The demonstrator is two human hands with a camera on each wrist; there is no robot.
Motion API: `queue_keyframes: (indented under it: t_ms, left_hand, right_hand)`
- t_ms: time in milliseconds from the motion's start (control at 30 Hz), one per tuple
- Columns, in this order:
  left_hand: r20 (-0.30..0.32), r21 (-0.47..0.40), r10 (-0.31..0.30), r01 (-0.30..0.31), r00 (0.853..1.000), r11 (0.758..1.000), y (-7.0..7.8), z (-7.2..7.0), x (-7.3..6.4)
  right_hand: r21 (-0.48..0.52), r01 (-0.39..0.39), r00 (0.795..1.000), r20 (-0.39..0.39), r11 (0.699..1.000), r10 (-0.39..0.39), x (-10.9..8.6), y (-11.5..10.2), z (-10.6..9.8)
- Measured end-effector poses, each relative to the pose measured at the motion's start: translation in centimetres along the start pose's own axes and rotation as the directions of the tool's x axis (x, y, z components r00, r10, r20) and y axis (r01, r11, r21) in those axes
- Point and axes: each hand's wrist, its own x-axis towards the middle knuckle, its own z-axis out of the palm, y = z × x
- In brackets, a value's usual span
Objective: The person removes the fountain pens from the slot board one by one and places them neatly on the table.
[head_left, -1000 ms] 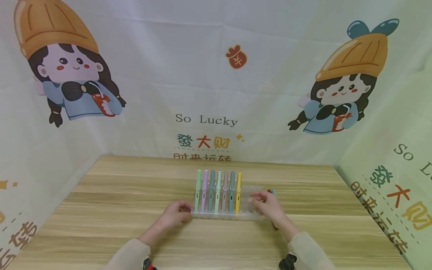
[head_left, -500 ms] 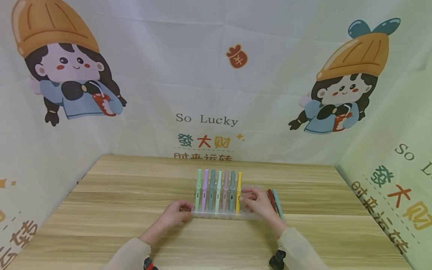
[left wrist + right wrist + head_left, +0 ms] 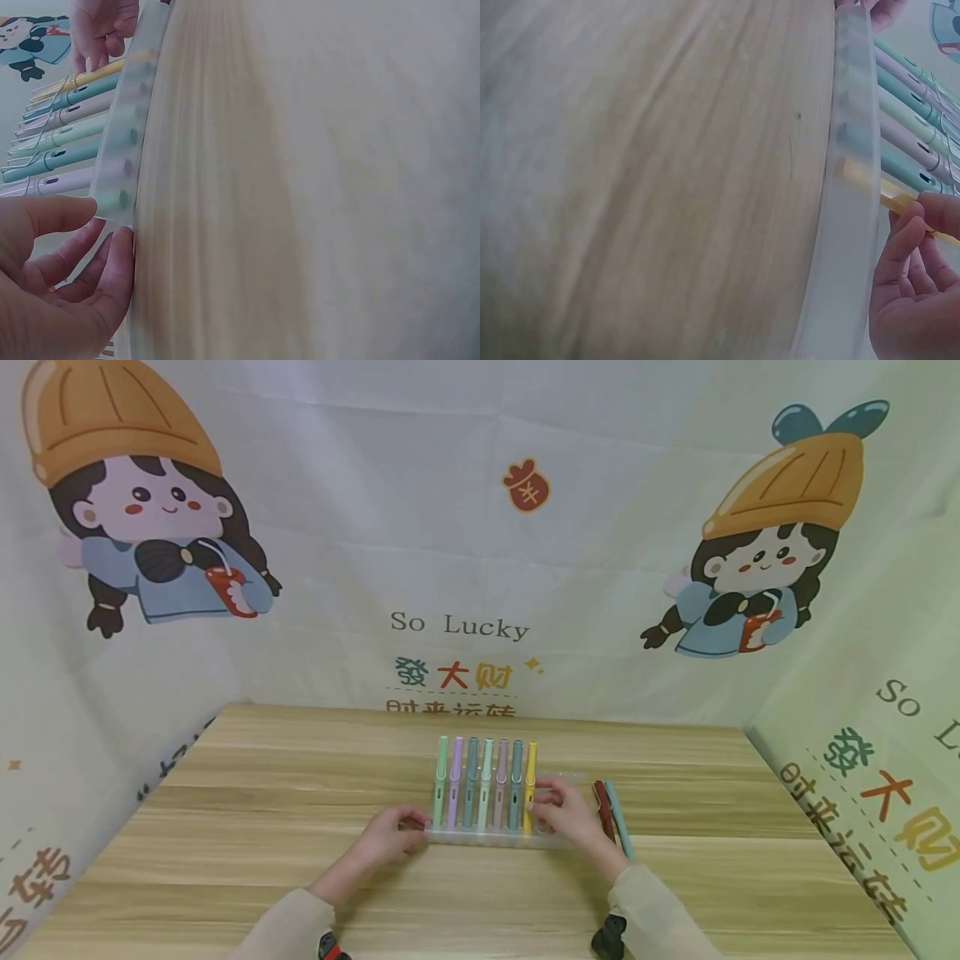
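A clear plastic pen rack [image 3: 480, 839] stands on the table, with several capped pens upright in a row in its left part. Their colours run from a green pen [image 3: 441, 777] at the left end, through purple, teal, pale mint and mauve, to a yellow pen [image 3: 532, 764]. My left hand [image 3: 390, 837] holds the rack's left end; in the left wrist view the thumb [image 3: 67, 214] lies at its corner, with the fingers at the end face. With thumb and index finger, my right hand [image 3: 922, 292] pinches the yellow pen's barrel, whose lower end sits in the rack.
A dark red pen [image 3: 603, 806] and a light blue pen [image 3: 619, 820] lie side by side on the wooden table [image 3: 300, 777], just right of the rack. Printed cloth [image 3: 337, 527] hangs behind the table and along both sides.
My right hand has moved left from the rack's right end to the yellow pen and now pinches it. The red and light blue pens have come into fuller view. My left hand stays put.
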Motion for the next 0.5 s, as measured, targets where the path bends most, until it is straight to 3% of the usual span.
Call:
queue_keyframes:
  t_ms: [500]
  left_hand:
    - [0.005, 0.007, 0.016, -0.016, 1.0, 1.0, -0.1, -0.07, 0.02]
  right_hand:
    - [0.012, 0.006, 0.998, -0.058, 1.0, -0.006, 0.25, 0.71, 0.02]
